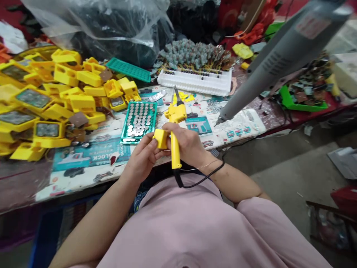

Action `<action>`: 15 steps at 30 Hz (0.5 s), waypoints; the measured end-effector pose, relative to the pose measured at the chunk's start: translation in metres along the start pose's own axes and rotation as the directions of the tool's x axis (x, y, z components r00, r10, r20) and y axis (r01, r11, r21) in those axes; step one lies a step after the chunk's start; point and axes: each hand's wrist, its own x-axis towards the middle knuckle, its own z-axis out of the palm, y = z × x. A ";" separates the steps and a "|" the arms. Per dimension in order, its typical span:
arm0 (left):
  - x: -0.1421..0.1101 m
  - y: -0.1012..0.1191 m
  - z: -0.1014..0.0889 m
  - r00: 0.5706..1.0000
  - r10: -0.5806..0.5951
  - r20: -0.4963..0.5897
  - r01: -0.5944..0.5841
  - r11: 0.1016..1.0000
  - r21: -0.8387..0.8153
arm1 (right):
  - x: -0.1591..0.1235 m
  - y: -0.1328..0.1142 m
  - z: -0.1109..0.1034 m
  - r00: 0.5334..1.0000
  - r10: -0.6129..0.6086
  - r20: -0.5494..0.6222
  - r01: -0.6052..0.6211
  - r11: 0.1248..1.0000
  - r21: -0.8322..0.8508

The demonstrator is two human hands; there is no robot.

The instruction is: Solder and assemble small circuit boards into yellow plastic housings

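My left hand (146,154) is closed around a small yellow plastic housing (161,137), held just above the table's near edge. My right hand (187,143) grips a yellow soldering iron (175,123) by its handle, the metal tip pointing away from me. The iron's black cord (200,178) loops under my right wrist. Both hands touch the small housing. A green tray of round button cells (138,122) lies just beyond my left hand.
A big heap of yellow housings (55,100) covers the table's left. A white slotted rack (196,82) and grey components (192,54) lie at the back. A grey power tool (279,56) hangs in from the upper right. Printed paper sheets (92,154) cover the table.
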 end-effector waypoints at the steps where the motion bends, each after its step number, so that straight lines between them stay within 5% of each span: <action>1: 0.001 0.000 0.000 1.000 -0.015 0.006 0.015 1.000 -0.003 | 0.000 0.001 0.000 1.000 0.004 0.024 -0.003 1.000 -0.022; 11: 0.004 0.003 0.011 0.996 -0.078 -0.043 0.076 0.996 -0.056 | 0.004 0.000 -0.012 0.979 0.073 0.192 -0.061 0.996 -0.066; 15: 0.006 0.001 0.010 0.996 -0.080 -0.040 0.076 0.992 -0.096 | 0.002 0.001 -0.012 0.988 0.055 0.146 -0.046 0.997 -0.069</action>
